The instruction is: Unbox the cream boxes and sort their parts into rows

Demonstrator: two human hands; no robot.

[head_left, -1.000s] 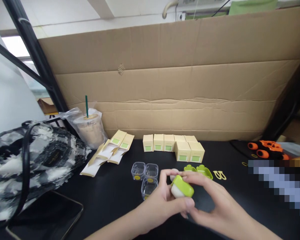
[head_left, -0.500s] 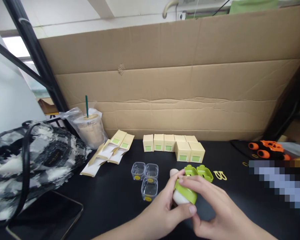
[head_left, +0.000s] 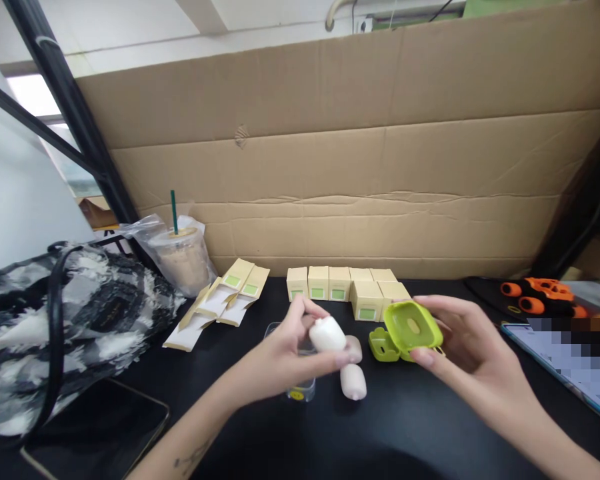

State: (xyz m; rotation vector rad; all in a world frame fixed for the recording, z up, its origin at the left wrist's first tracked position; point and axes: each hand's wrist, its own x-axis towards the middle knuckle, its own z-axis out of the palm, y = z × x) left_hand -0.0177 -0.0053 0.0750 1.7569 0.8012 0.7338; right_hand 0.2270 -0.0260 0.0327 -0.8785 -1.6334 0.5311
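My left hand (head_left: 300,350) is closed on a white rounded block (head_left: 329,333), pinched between thumb and fingers above the table. In my right hand (head_left: 457,347) is a lime green cover (head_left: 414,328), hollow side towards me, with a pale oval inside it. Just left of that cover, a second green cover (head_left: 383,345) lies on the table. Two pale rounded blocks (head_left: 353,382) lie beside and below my left fingertips, one partly hidden by the thumb. Small clear boxes (head_left: 301,390) with yellow stickers are largely covered by my left hand.
Cream cartons (head_left: 367,300) with green labels stand at the back, and flattened cartons (head_left: 220,303) lie to their left. A bagged drink (head_left: 180,260), a fluffy bag (head_left: 80,320) and a dark tablet (head_left: 95,427) are on the left. An orange toy car (head_left: 543,297) and a phone (head_left: 570,373) are on the right.
My hands have moved apart. The green cover has come off the white block: the cover is now in my right hand, the block in my left, which has moved left and up.
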